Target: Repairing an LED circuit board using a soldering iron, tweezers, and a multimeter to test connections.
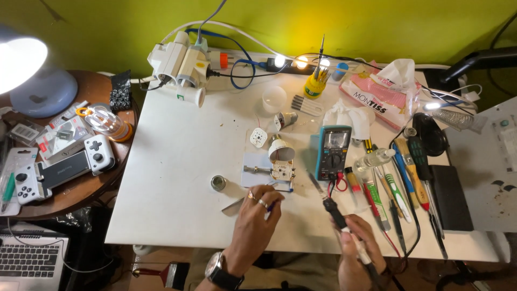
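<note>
My left hand (253, 222), with rings and a wristwatch, rests on the white table (177, 161) near its front edge and pinches a thin blue-handled tool next to a metal blade. Just beyond its fingers lies a round white circuit board (282, 170) clamped on a small holder. My right hand (360, 249) grips a black soldering iron (335, 211) by its handle, tip pointing up-left toward the board. A white bulb housing (280, 150) stands behind the board.
A multimeter (332, 152) with red and black leads sits right of the board. A small solder tin (218, 182) is to the left. Screwdrivers and tools (401, 183) crowd the right side. A power strip (291, 64), tissue pack (379, 91) and side table with a game controller (59, 170) surround.
</note>
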